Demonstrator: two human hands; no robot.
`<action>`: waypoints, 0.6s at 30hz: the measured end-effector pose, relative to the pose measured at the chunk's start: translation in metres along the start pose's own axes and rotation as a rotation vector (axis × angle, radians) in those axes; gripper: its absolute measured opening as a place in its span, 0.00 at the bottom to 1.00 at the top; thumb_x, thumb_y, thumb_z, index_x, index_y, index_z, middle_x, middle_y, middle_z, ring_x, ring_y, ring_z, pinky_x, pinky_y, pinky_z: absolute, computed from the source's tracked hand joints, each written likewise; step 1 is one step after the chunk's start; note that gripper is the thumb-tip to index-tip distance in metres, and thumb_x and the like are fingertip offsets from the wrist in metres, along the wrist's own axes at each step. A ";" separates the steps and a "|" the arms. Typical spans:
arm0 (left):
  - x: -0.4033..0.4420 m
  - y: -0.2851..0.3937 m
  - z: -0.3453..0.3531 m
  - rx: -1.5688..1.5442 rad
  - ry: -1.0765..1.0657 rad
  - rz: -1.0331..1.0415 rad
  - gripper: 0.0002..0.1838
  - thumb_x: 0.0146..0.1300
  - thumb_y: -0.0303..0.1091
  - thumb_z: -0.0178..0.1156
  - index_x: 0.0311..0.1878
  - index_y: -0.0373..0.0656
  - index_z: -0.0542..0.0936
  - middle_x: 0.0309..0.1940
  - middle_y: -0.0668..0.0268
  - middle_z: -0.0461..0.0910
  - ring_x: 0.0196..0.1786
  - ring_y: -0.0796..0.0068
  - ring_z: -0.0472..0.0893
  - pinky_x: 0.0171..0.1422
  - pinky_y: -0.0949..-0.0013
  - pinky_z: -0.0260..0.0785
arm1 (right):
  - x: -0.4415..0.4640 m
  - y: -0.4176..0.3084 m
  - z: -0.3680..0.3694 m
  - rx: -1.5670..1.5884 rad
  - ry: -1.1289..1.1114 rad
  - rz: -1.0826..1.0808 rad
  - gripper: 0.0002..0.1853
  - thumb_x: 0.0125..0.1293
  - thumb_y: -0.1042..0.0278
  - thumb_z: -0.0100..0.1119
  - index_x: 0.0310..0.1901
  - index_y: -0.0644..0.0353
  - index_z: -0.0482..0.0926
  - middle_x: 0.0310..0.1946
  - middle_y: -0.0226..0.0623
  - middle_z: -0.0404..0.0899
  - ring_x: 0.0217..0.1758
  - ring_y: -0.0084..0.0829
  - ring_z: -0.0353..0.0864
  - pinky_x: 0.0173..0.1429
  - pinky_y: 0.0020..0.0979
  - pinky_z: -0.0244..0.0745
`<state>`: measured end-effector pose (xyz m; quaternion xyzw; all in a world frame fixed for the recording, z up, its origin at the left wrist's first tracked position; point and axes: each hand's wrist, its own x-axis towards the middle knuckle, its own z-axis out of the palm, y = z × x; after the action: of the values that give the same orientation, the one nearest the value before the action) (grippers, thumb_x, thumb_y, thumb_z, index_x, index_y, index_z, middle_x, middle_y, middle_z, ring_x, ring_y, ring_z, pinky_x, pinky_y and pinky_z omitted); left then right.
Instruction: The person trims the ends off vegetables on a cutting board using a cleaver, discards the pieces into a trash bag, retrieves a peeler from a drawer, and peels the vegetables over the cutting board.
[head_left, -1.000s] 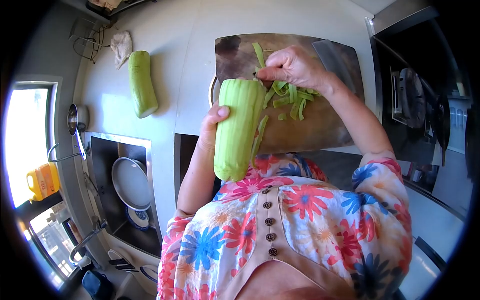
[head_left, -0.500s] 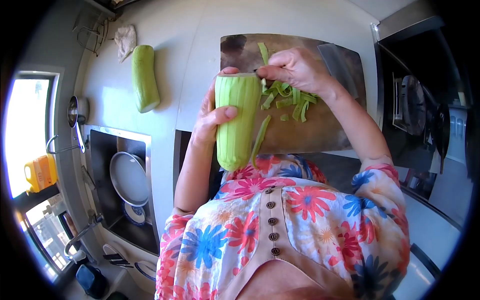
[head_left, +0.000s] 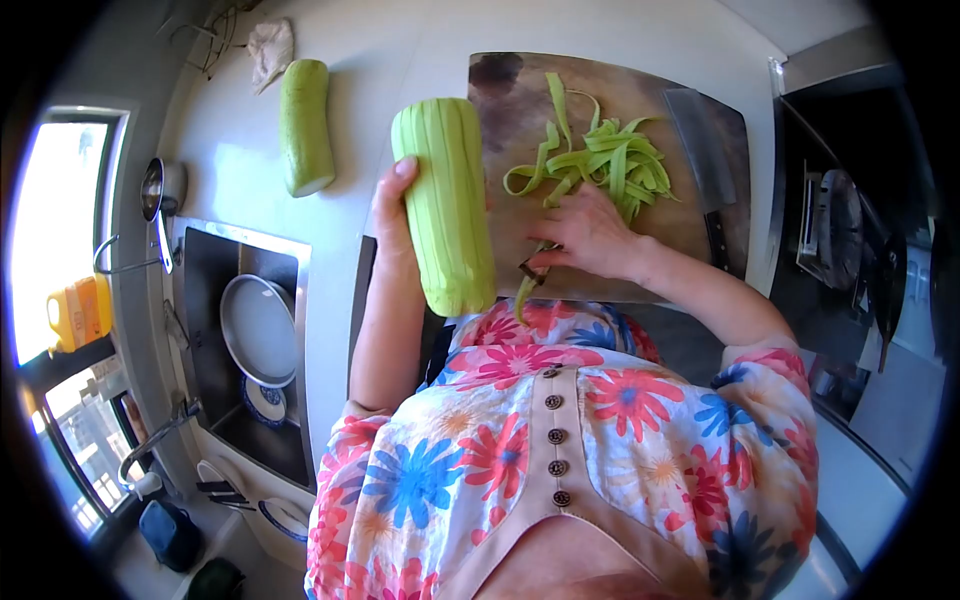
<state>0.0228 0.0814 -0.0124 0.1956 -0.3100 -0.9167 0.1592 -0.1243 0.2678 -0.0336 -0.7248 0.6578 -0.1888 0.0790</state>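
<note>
Left of centre, the left hand (head_left: 394, 215) clamps thumb and fingers round the side of a firm, cylindrical green gourd (head_left: 448, 210), apparently to leave its faceted face clear. The right hand (head_left: 590, 238) pinches a small, partly hidden dark tool (head_left: 530, 272) over the stained board (head_left: 500, 125), which seemingly catches thin, curling peels (head_left: 628, 160).

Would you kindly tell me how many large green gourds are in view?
2: one peeled gourd is in the left hand, and another gourd lies on the counter near the cloth. None appears hidden.
</note>
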 end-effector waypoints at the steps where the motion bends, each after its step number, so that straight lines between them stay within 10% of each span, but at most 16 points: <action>1: 0.002 0.000 0.002 -0.069 0.002 -0.026 0.40 0.50 0.60 0.57 0.57 0.35 0.71 0.40 0.48 0.75 0.34 0.55 0.78 0.41 0.56 0.72 | -0.003 0.004 0.000 -0.023 -0.032 0.027 0.14 0.51 0.46 0.65 0.31 0.46 0.81 0.23 0.26 0.76 0.32 0.29 0.76 0.41 0.34 0.61; 10: 0.002 0.006 0.009 -0.226 0.159 0.053 0.35 0.52 0.57 0.58 0.52 0.34 0.73 0.36 0.52 0.78 0.35 0.56 0.80 0.40 0.56 0.76 | -0.012 0.044 -0.054 -0.130 0.052 0.267 0.15 0.59 0.48 0.62 0.35 0.51 0.81 0.23 0.25 0.79 0.26 0.25 0.75 0.30 0.30 0.63; 15: 0.009 -0.001 0.005 -0.066 0.351 0.270 0.30 0.56 0.50 0.58 0.52 0.33 0.73 0.38 0.53 0.78 0.37 0.58 0.80 0.46 0.54 0.75 | -0.009 0.003 -0.036 1.451 0.123 0.562 0.24 0.68 0.45 0.53 0.49 0.59 0.78 0.18 0.20 0.67 0.20 0.13 0.61 0.25 0.18 0.53; 18: 0.001 0.006 0.023 0.054 0.263 0.439 0.31 0.55 0.35 0.61 0.62 0.43 0.63 0.46 0.58 0.74 0.44 0.63 0.78 0.45 0.59 0.76 | -0.010 -0.023 -0.007 1.971 -0.131 0.649 0.25 0.68 0.41 0.49 0.28 0.58 0.76 0.12 0.23 0.60 0.17 0.16 0.58 0.24 0.21 0.52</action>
<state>0.0124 0.0877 0.0081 0.2453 -0.3460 -0.8183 0.3880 -0.1063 0.2809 -0.0208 -0.1357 0.3697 -0.5727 0.7190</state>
